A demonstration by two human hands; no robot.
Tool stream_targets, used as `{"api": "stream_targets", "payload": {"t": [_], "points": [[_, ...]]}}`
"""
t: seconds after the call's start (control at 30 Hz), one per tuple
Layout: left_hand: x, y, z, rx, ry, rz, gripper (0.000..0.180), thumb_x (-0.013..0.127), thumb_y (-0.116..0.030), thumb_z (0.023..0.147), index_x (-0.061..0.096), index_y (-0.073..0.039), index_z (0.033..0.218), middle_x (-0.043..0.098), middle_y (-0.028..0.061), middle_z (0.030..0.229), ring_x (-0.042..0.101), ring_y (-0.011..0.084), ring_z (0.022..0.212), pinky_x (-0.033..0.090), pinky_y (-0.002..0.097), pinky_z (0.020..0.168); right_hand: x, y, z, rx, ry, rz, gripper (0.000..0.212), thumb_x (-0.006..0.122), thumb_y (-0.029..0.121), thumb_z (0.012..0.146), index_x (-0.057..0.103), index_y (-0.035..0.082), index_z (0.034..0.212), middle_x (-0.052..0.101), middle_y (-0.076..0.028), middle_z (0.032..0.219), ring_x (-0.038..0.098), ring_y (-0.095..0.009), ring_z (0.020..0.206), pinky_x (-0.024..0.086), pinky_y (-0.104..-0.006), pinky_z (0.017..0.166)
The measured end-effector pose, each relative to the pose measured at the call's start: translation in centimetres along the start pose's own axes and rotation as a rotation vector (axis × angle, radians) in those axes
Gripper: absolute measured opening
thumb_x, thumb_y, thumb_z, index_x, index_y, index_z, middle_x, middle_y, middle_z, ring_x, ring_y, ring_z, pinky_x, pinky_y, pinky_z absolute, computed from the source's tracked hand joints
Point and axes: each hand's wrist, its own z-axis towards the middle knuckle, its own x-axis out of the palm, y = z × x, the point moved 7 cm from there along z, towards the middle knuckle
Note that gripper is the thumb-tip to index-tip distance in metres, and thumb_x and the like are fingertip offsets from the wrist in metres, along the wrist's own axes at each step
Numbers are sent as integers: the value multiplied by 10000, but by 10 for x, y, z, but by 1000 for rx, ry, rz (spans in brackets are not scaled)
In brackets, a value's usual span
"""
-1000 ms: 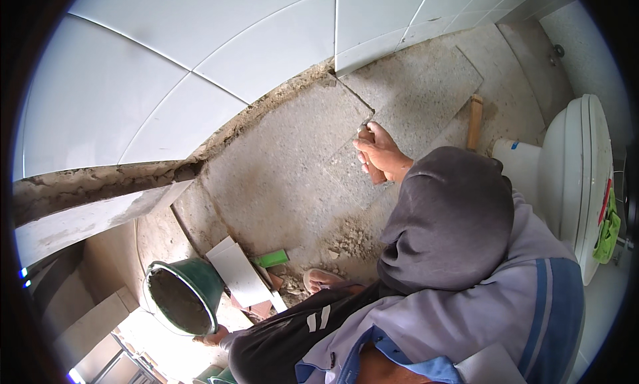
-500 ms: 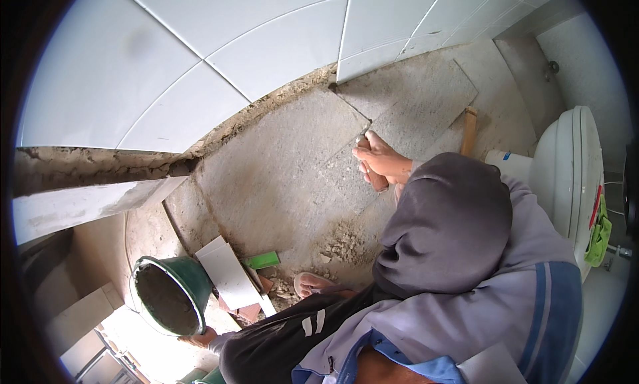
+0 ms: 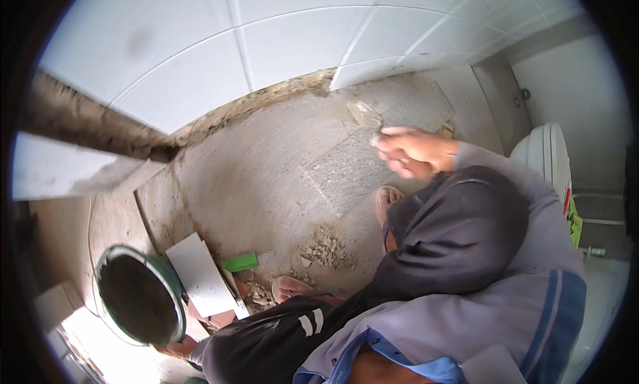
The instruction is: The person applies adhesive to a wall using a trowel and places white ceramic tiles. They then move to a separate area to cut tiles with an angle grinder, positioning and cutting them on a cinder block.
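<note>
My right hand [image 3: 418,151] is closed around the handle of a trowel [image 3: 364,114], above the rough grey floor near the wall. The blade, smeared by motion, points up and left, away from me; the handle is mostly hidden in the fist. At lower left stands a dark green bucket [image 3: 174,282] with grey mortar [image 3: 133,296] in it, tilted so its mouth faces left. Against the near side of its rim is my left hand [image 3: 177,349], holding it, though some fingers are hidden behind the bucket.
White wall tiles [image 3: 293,41] end above a raw gap. Beside the bucket lean white tile pieces [image 3: 203,271], with a green block [image 3: 241,262] alongside. Rubble [image 3: 326,247] lies between my sandalled feet. A white toilet [image 3: 549,157] stands at right, near a wooden piece [image 3: 447,129].
My right hand has turned, bringing the trowel's blade into view, and has shifted slightly right. The view has shifted, and the bucket now appears farther left with my left hand still at its rim.
</note>
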Motion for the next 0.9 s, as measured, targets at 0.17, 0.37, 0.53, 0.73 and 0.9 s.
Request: {"api": "stream_targets", "payload": {"t": [0.17, 0.37, 0.53, 0.73, 0.9], "points": [[-16, 5, 3, 44, 5, -106, 509, 585, -194, 923, 473, 8, 1376, 577, 146, 1265, 567, 239, 1132, 460, 356, 992, 81, 100, -39, -316, 101, -1295, 321, 593, 186, 950, 529, -9, 1196, 560, -62, 770, 539, -169, 638, 456, -315, 542], [10, -25, -32, 8, -56, -317, 449, 571, -183, 948, 508, 3, 1351, 615, 131, 1215, 601, 218, 1083, 491, 341, 958, 277, 168, -44, -1095, 145, -1791, 249, 663, 181, 870, 528, 18, 1001, 563, -128, 807, 593, -325, 695, 443, -427, 619], [9, -31, -46, -76, -66, -378, 458, 565, -176, 952, 494, 9, 1365, 632, 125, 1191, 629, 201, 1035, 512, 321, 933, 424, 134, -7, -1569, 214, -2170, 195, 639, 213, 881, 586, 77, 1009, 598, -76, 802, 636, -217, 679, 515, -355, 552], [21, -40, -52, -126, 36, -486, 497, 596, -111, 922, 484, 60, 1375, 667, 70, 1088, 596, 75, 886, 471, 210, 813, 488, 116, 56, -1686, 266, -2231, 119, 613, 188, 877, 622, 71, 898, 632, -96, 782, 690, -240, 730, 557, -360, 616], [25, -40, -50, -140, 49, -477, 498, 600, -98, 909, 490, 68, 1365, 662, 53, 1061, 579, 57, 839, 461, 187, 766, 500, 97, 88, -1589, 348, -2227, 147, 624, 220, 855, 648, 78, 881, 656, -116, 820, 702, -276, 767, 562, -397, 678]]}}
